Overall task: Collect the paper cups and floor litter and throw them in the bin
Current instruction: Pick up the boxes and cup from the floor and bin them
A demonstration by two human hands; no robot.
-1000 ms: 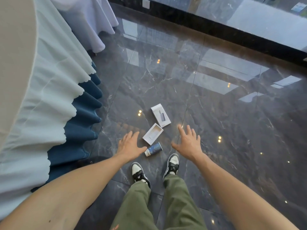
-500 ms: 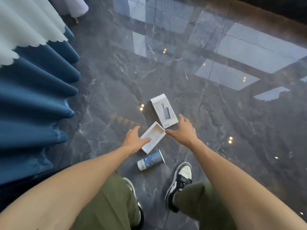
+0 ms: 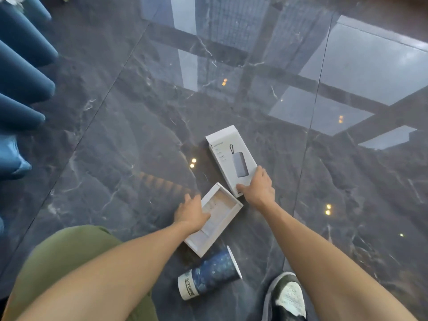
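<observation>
Left hand [image 3: 192,213]: reaches down to the open white box tray [image 3: 214,218]; thumb lies inside the tray on its bottom, fingers spread past the tray's left rim. The hand is closing round that rim, but a firm clamp cannot be told.
Right hand [image 3: 258,187]: set on the near end of the white product box [image 3: 231,158]; thumb on the printed top face, fingers down the right edge, gripping the box's near corner.
Open white box tray: lies flat on the dark marble floor [image 3: 115,135], slanted, its far corner just beside the product box's near end.
White product box: lies flat, printed side up, with a picture of a grey device with a loop.
Paper cup [image 3: 208,274]: blue patterned, on its side on the floor, mouth toward the right, white base toward the left; just near of the tray, touched by neither hand.
Shoe [image 3: 287,297]: black and white, to the right of the cup.
Blue table skirt [image 3: 20,66]: hangs in folds at the left edge.
</observation>
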